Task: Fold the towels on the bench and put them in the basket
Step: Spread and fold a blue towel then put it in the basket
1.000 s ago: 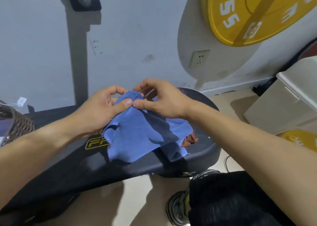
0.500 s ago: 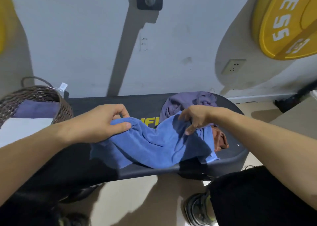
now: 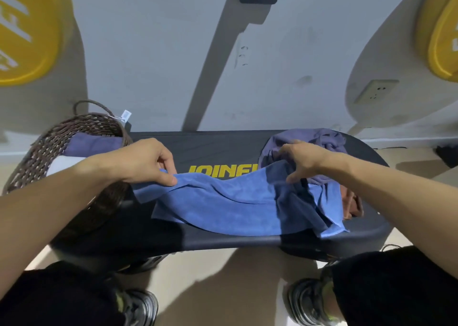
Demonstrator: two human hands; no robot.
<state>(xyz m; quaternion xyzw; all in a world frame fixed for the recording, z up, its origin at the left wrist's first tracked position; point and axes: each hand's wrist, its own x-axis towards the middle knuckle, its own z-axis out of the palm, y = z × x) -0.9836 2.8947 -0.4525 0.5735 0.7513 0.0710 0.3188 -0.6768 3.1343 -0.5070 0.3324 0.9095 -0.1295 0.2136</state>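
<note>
Both hands have drawn apart since the earlier frame, stretching the blue towel (image 3: 238,201) wide across the surface (image 3: 223,147). Left hand (image 3: 146,161) fingers pinch its left edge; right hand (image 3: 301,159) fingers grasp its right end. Purple towel (image 3: 322,139) and brown towel (image 3: 352,204) lie at right; the basket (image 3: 32,159) sits at left.

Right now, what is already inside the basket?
In the wicker basket, a purple-blue towel lies against the far wall, with something white in front of it. The left forearm and the near rim cover the rest, so nothing deeper can be seen.
</note>
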